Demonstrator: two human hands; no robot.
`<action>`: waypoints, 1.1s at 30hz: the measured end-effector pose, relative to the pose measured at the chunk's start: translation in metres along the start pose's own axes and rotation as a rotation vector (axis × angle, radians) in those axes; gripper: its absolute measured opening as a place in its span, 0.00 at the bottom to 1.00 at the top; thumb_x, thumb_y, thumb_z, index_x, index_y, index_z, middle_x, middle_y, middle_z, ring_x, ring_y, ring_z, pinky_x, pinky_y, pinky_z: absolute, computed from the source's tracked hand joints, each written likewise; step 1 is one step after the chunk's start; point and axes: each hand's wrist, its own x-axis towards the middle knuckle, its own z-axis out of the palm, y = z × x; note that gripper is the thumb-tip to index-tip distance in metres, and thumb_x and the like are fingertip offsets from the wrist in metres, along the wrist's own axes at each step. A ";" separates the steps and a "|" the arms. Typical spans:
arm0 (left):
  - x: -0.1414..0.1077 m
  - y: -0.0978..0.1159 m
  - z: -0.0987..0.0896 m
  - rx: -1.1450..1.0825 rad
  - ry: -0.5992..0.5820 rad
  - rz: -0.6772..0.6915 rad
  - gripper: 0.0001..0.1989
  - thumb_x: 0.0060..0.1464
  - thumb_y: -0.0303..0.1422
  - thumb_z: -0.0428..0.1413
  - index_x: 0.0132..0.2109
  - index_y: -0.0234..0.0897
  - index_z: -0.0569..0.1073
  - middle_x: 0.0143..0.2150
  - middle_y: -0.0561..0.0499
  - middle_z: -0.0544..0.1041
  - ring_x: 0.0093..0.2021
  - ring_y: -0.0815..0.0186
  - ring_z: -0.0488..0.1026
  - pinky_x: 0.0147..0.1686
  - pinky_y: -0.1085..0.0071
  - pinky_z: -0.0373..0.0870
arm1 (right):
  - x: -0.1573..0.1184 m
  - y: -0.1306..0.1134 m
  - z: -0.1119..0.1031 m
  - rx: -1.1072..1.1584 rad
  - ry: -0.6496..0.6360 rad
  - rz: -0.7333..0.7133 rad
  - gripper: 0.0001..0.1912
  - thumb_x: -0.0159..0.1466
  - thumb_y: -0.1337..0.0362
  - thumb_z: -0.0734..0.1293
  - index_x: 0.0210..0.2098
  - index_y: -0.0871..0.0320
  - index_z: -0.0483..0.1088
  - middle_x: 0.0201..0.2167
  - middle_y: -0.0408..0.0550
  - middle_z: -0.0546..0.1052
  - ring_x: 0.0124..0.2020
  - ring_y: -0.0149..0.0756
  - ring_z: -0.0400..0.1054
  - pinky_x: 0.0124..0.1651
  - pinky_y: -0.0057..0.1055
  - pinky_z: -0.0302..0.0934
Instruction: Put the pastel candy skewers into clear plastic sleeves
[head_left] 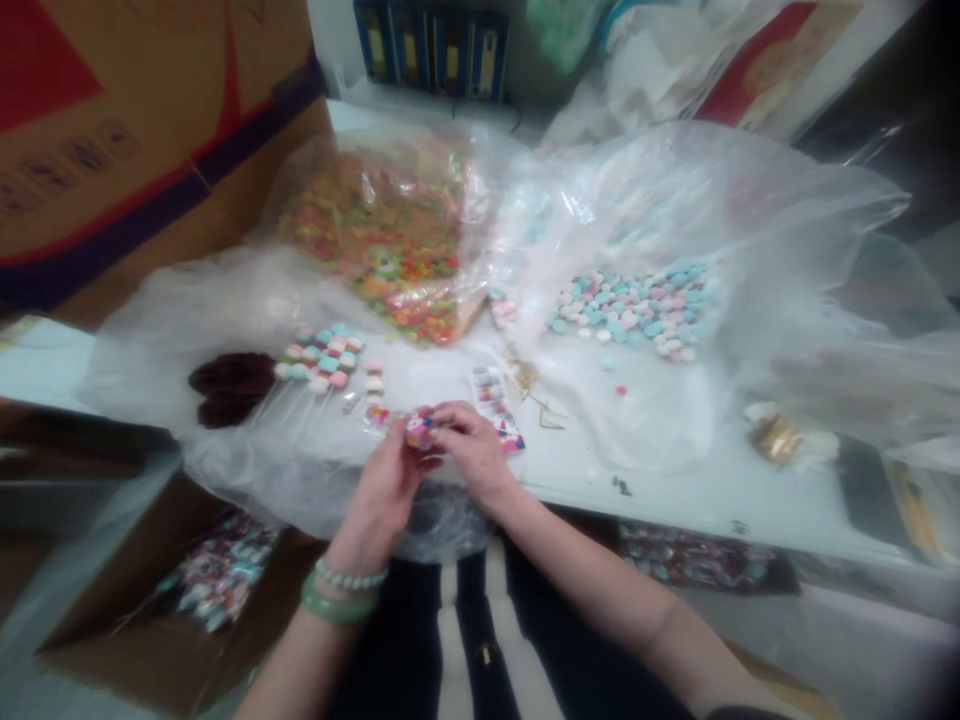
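Note:
Both hands meet over the near edge of the table. My left hand (384,482) has its fingers closed on a small pink, multicoloured printed piece (418,430), too blurred to name exactly. My right hand (477,452) pinches the same piece from the other side. Just beyond it stands a short column of pastel candies (374,382). Left of that lie several candy sticks (322,358) with pink, white and blue pieces, their pale sticks toward me. A printed card (496,408) lies behind my right hand, with gold twist ties (551,414) beside it.
Behind are a clear bag of orange and green candies (420,270) and an open plastic bag of pastel candies (637,310). A dark red bundle (231,388) lies left. A large carton (150,130) stands back left; an open box (150,640) with wrapped sweets sits below.

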 end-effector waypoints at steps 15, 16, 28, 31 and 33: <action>-0.008 -0.009 0.001 0.377 -0.149 0.241 0.16 0.57 0.43 0.59 0.43 0.34 0.80 0.40 0.43 0.79 0.41 0.59 0.74 0.43 0.67 0.70 | 0.006 0.005 -0.008 -0.435 0.121 -0.369 0.09 0.55 0.67 0.66 0.36 0.56 0.74 0.40 0.50 0.76 0.47 0.41 0.68 0.55 0.40 0.60; -0.009 -0.008 0.001 0.428 -0.176 0.242 0.16 0.58 0.43 0.59 0.41 0.34 0.81 0.38 0.43 0.79 0.39 0.59 0.74 0.43 0.66 0.70 | 0.009 0.006 -0.009 -0.386 0.081 -0.353 0.11 0.54 0.67 0.66 0.37 0.56 0.74 0.41 0.50 0.76 0.48 0.41 0.68 0.55 0.40 0.60; -0.007 -0.007 -0.011 0.639 -0.188 0.189 0.16 0.53 0.41 0.62 0.23 0.38 0.78 0.27 0.46 0.78 0.33 0.59 0.74 0.45 0.67 0.67 | 0.008 0.009 -0.008 0.133 -0.205 0.234 0.09 0.49 0.61 0.68 0.30 0.56 0.70 0.17 0.37 0.66 0.14 0.28 0.55 0.16 0.26 0.50; -0.008 -0.011 -0.005 0.670 -0.151 0.250 0.12 0.55 0.39 0.61 0.27 0.37 0.79 0.29 0.48 0.79 0.33 0.60 0.73 0.42 0.68 0.67 | 0.004 0.016 -0.008 -0.080 0.024 0.076 0.07 0.50 0.63 0.64 0.29 0.55 0.71 0.22 0.41 0.69 0.23 0.33 0.63 0.23 0.28 0.57; -0.009 -0.013 -0.002 0.647 -0.144 0.260 0.09 0.54 0.38 0.61 0.31 0.38 0.80 0.33 0.47 0.80 0.36 0.60 0.73 0.42 0.69 0.67 | 0.003 0.016 -0.011 -0.193 0.073 0.005 0.08 0.51 0.63 0.63 0.30 0.55 0.72 0.26 0.43 0.71 0.27 0.35 0.65 0.26 0.29 0.60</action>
